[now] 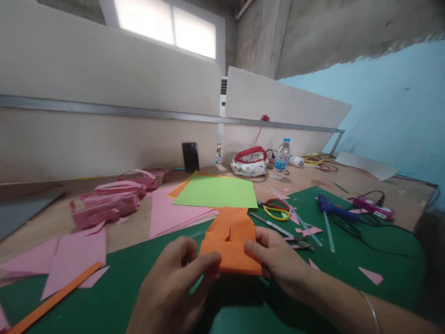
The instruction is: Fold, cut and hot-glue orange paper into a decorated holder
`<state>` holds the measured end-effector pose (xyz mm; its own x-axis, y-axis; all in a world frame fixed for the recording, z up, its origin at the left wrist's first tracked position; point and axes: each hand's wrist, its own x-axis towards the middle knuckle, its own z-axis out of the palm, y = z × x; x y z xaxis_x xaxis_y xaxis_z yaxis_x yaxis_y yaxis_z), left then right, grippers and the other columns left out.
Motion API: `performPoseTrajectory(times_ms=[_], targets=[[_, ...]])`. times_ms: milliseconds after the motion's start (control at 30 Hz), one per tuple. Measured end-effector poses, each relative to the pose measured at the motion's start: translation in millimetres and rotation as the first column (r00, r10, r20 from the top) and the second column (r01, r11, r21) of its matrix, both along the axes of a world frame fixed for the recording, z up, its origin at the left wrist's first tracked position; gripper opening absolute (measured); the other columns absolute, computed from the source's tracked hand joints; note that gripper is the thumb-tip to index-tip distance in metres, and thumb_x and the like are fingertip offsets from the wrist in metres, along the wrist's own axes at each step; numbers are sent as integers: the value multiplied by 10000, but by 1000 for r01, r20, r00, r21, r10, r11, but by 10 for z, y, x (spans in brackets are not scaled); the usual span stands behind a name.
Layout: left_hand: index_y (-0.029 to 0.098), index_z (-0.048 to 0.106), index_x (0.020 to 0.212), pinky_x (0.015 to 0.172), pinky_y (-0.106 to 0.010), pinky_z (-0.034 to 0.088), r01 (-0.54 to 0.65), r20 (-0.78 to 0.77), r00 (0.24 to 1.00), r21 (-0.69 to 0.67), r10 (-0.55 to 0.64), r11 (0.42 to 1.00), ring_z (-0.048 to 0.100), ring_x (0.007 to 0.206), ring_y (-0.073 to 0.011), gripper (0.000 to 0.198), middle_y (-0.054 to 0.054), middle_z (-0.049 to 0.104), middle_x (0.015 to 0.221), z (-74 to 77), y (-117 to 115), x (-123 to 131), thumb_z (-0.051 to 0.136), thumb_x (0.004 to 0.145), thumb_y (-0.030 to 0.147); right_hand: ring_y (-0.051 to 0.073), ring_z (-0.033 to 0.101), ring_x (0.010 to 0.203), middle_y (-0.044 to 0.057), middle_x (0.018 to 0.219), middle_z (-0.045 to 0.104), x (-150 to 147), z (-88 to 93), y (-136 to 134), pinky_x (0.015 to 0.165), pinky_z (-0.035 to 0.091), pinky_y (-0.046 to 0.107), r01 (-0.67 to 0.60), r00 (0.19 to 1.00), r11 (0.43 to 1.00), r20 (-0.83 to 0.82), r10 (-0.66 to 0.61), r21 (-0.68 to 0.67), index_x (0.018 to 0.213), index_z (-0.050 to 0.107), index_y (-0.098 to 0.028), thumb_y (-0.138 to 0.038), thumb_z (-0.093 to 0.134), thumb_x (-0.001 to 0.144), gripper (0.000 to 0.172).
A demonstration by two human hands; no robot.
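Observation:
Both my hands hold a folded orange paper piece (231, 241) just above the green cutting mat (132, 283). My left hand (174, 287) pinches its lower left corner, thumb on top. My right hand (278, 257) grips its right edge, thumb pressed on the fold. The paper has several folds and a slit at its middle. A thin bangle sits on my right wrist.
A green sheet (219, 191) lies over pink sheets (170, 211) behind the orange piece. Scissors (276, 209), a blue glue gun (333, 209), pink scraps, an orange strip (55, 299), folded pink bundles (104, 204), a phone (190, 156), a pouch (249, 163) and a water bottle (281, 159) lie around.

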<state>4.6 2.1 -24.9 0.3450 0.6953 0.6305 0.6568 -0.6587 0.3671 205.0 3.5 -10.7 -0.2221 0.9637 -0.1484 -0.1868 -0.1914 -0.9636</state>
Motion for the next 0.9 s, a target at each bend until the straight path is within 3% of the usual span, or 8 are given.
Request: performPoseTrajectory(times_ms=[100,167,233,333,467,600,733,900], targets=[[253,689,891,667,-327,404,2,-171,985,178,29,984,525,758,-214,155,-63,555,852,-13,17,-10,618,755,272,77,507,566,-12,715,574,5,-1,1,488,384,159,-14,999,998,44,11,65,882,596,-149,-306,674,753,218],[265,665,973,791,-371,373,26,-184,983,273,26,962,515,920,-252,204,-75,599,1016,-15,6,11,586,784,267,106,550,655,-1,753,588,7,-6,-5,625,448,210,-64,997,992,42,60,110,906,601,-154,-290,650,771,198],[289,638,1031,837,-369,330,54,-186,983,311,5,949,501,1004,-239,230,-32,637,1077,-7,-16,42,499,850,253,131,568,728,13,805,603,10,-13,-12,719,460,260,-104,993,983,73,94,150,934,606,-154,-275,628,788,191],[309,648,918,798,-345,309,88,-188,981,261,-39,961,541,954,-184,231,51,694,933,23,-49,83,439,888,216,165,573,816,35,889,614,21,-23,-13,738,458,286,-149,979,972,167,118,184,968,616,-155,-257,605,805,192],[263,603,730,818,-347,308,116,-185,980,195,-80,974,562,965,-178,92,72,693,879,30,-62,112,569,815,262,169,573,820,31,886,614,29,-39,-6,703,453,273,-161,972,968,203,122,191,979,621,-161,-234,588,815,182],[253,590,740,905,-389,296,113,-203,977,216,-68,970,532,1112,-221,131,30,690,1071,-28,-44,101,613,782,374,171,573,815,26,848,612,6,-39,-26,688,447,264,-136,983,978,144,114,156,963,622,-159,-261,608,805,189],[255,607,825,956,-392,277,181,-314,945,289,-85,940,530,1124,-200,44,30,700,1052,-51,-20,74,566,829,241,133,555,720,2,769,591,-24,-4,-50,673,435,253,-179,983,979,46,175,99,918,633,-165,-289,628,791,177],[245,611,825,1042,-426,219,184,-264,958,258,-114,949,527,1108,-175,198,32,709,943,-37,-15,69,468,849,109,107,514,658,-14,702,545,-5,-2,-28,611,419,218,-210,976,972,89,201,106,872,603,-157,-342,614,798,199]])
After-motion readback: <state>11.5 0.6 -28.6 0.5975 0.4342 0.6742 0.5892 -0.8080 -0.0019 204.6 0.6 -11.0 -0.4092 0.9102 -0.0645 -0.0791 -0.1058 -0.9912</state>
